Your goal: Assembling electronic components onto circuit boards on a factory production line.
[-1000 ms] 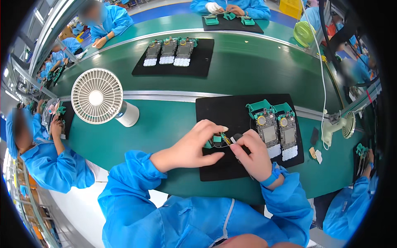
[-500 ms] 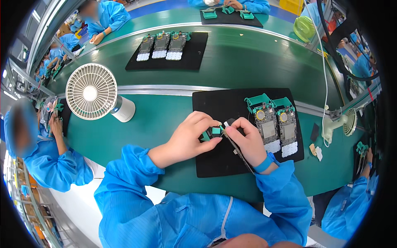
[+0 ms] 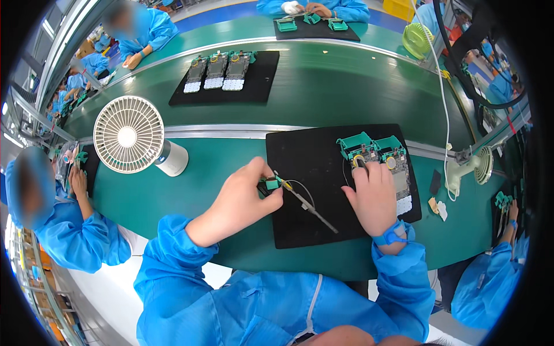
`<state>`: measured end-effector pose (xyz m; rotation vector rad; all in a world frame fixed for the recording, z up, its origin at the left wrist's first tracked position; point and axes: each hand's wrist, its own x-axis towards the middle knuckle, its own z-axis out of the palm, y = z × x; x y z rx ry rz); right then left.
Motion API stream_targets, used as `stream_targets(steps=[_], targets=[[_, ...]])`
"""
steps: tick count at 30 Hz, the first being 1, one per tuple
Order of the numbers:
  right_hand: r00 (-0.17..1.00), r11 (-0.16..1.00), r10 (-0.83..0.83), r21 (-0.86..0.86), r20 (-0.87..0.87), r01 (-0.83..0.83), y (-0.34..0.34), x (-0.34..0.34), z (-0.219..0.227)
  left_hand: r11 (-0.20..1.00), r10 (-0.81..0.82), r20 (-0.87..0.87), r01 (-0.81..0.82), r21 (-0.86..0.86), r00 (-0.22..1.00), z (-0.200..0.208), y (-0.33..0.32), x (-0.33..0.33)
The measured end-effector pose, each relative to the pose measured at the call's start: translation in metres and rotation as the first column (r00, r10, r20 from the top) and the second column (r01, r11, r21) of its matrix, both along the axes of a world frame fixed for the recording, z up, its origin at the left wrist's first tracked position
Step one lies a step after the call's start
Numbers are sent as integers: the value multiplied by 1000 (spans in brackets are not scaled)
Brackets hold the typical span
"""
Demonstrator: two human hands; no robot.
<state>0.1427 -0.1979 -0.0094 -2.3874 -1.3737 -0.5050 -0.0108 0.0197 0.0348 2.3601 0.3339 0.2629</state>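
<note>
My left hand [image 3: 235,199] pinches a circuit board [image 3: 311,211] by its end with a green plastic part [image 3: 272,183]. The board is seen nearly edge-on, slanting down to the right over the black mat [image 3: 306,155], and a thin wire loops beside it. My right hand [image 3: 372,193] reaches over a second circuit board with a green plastic frame [image 3: 353,143]. Its fingertips touch near the round yellow part, the thumb stands apart, and the hand covers most of that board. Just right of it lies another circuit board [image 3: 401,184] with a green frame and a white lower end.
A white fan [image 3: 128,135] stands left on the green table [image 3: 213,155]. Beyond a metal rail, several boards lie on another black mat [image 3: 265,69]. Right of my mat are scraps [image 3: 441,209], a dark strip [image 3: 435,183] and a small fan [image 3: 467,173]. Co-workers sit around.
My right hand has left the held board and moved right onto a board on the mat. My left hand has shifted slightly left with its board, which now shows a wire loop.
</note>
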Motion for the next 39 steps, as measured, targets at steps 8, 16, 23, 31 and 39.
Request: stream_targets(steps=[8, 16, 23, 31, 39], targets=[[895, 975, 110, 224, -433, -12, -5, 13, 18, 987, -161, 500, 136, 86, 851, -75, -15, -12], [757, 849, 525, 175, -389, -499, 21, -46, -2, 905, -205, 368, 33, 424, 907, -56, -13, -30], [793, 816, 569, 271, -217, -511, 19, -43, -8, 810, -584, 270, 531, 248, 766, -44, 8, 13], [717, 874, 476, 365, -509, -321, 16, -32, -21, 889, -458, 331, 434, 147, 825, -69, -9, 17], [646, 883, 463, 376, -607, -279, 12, -27, -21, 903, -429, 340, 397, 161, 837, -64, -13, 11]])
